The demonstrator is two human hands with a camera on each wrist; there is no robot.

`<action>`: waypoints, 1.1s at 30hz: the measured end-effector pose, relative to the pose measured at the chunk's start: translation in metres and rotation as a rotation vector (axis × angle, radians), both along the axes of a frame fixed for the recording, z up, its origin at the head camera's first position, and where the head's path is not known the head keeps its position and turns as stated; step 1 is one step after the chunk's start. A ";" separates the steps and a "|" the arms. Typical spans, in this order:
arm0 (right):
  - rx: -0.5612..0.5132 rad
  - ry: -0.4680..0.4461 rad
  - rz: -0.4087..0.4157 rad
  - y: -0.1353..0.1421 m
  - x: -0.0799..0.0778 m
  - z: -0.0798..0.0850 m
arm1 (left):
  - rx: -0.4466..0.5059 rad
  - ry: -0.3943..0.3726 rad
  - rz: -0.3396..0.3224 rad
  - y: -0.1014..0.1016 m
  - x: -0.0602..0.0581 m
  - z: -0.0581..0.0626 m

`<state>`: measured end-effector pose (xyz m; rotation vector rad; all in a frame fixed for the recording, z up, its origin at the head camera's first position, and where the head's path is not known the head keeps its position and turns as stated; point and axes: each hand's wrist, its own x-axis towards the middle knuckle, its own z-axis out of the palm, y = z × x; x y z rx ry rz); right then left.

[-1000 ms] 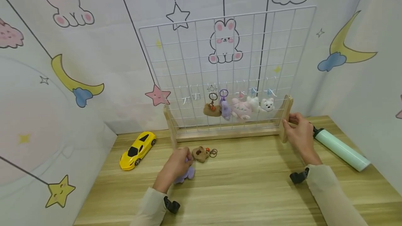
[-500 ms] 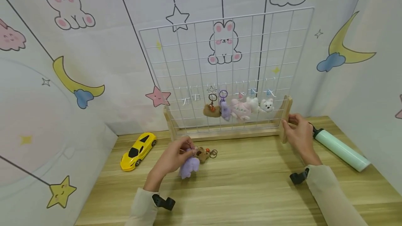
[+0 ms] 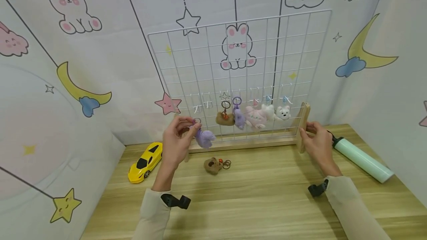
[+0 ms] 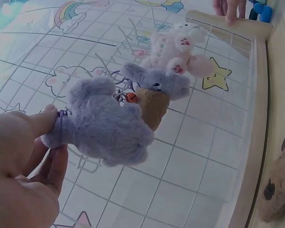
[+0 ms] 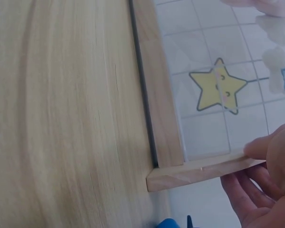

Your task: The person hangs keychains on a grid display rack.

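Between thumb and fingers, my left hand [image 3: 176,140] pinches a purple plush keychain [image 3: 204,138] near its ring, raised in front of the lower left of the white wire grid rack [image 3: 233,80]. In the left wrist view the fuzzy purple plush [image 4: 104,121] dangles beside the fingertips, apart from the hanging charms. My right hand [image 3: 318,140] grips the rack's right wooden post [image 3: 303,127], thumb on one side and fingers on the other. On the grid hang a brown plush [image 3: 225,118], a second purple plush [image 3: 239,117], a pink plush [image 3: 255,117] and white ones [image 3: 283,112].
A brown plush keychain [image 3: 213,165] lies on the table [image 3: 253,195] before the rack. A yellow toy car [image 3: 145,162] stands at left, partly behind my left hand. At right lies a mint-green cylinder with a black end [image 3: 363,159]. White hooks [image 3: 198,107] are on the grid's left.
My left hand has lifted the purple plush keychain from the table up and forward to the grid. The right hand keeps its grip on the post.
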<state>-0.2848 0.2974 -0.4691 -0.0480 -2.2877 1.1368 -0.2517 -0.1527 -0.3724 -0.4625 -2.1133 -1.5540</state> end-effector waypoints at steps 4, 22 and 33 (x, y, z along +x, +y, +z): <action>0.000 0.004 0.001 0.000 0.000 0.000 | 0.050 0.012 0.068 0.003 -0.007 0.005; 0.004 0.016 0.002 0.001 -0.002 -0.004 | 0.035 -0.020 0.217 0.014 -0.035 0.003; 0.003 0.031 0.015 0.003 -0.003 -0.005 | 0.062 -0.030 0.305 0.018 -0.046 -0.006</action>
